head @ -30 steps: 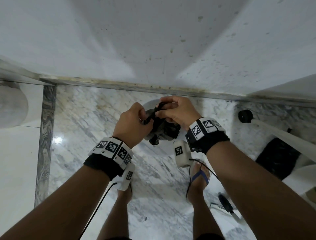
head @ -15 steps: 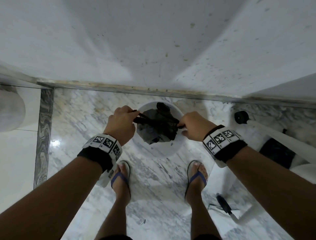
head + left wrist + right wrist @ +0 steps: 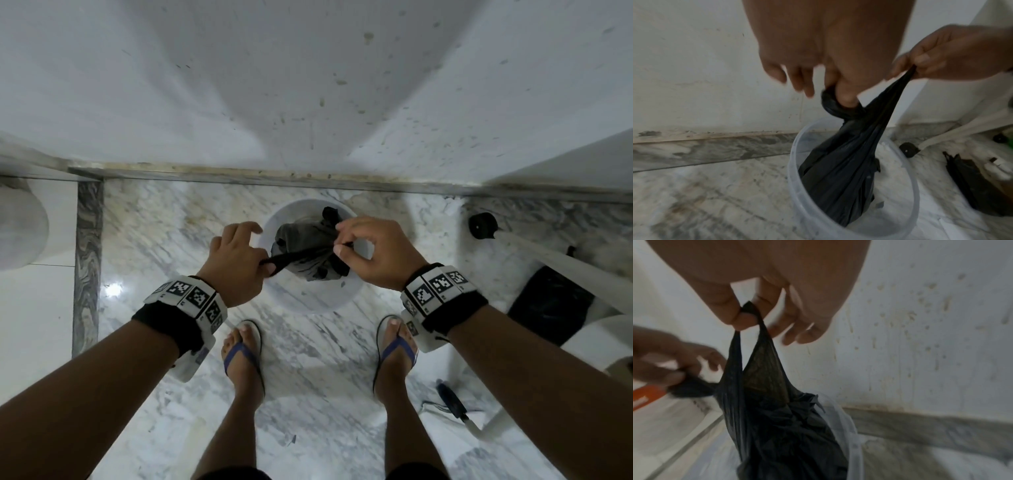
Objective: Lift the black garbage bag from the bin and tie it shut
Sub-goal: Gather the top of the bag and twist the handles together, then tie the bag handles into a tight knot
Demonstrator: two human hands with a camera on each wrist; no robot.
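Observation:
The black garbage bag (image 3: 308,248) (image 3: 840,172) (image 3: 781,423) hangs with its lower part inside the round white plastic bin (image 3: 320,296) (image 3: 898,216) on the marble floor. My left hand (image 3: 236,253) (image 3: 838,91) pinches one twisted black ear of the bag, pulled out to the left, with the other fingers spread. My right hand (image 3: 359,250) (image 3: 748,316) pinches the other ear between thumb and forefinger, above the bin's right side. The bag's mouth is drawn up and stretched between both hands.
A stained white wall (image 3: 308,85) with a grey skirting strip (image 3: 274,178) stands right behind the bin. My two feet in blue flip-flops (image 3: 243,353) stand just before it. Another black bag (image 3: 548,308) and white objects lie at the right.
The hands, close together over the bag a second ago, have drawn apart, each pulling an ear of the bag outward. The left hand's other fingers have since spread.

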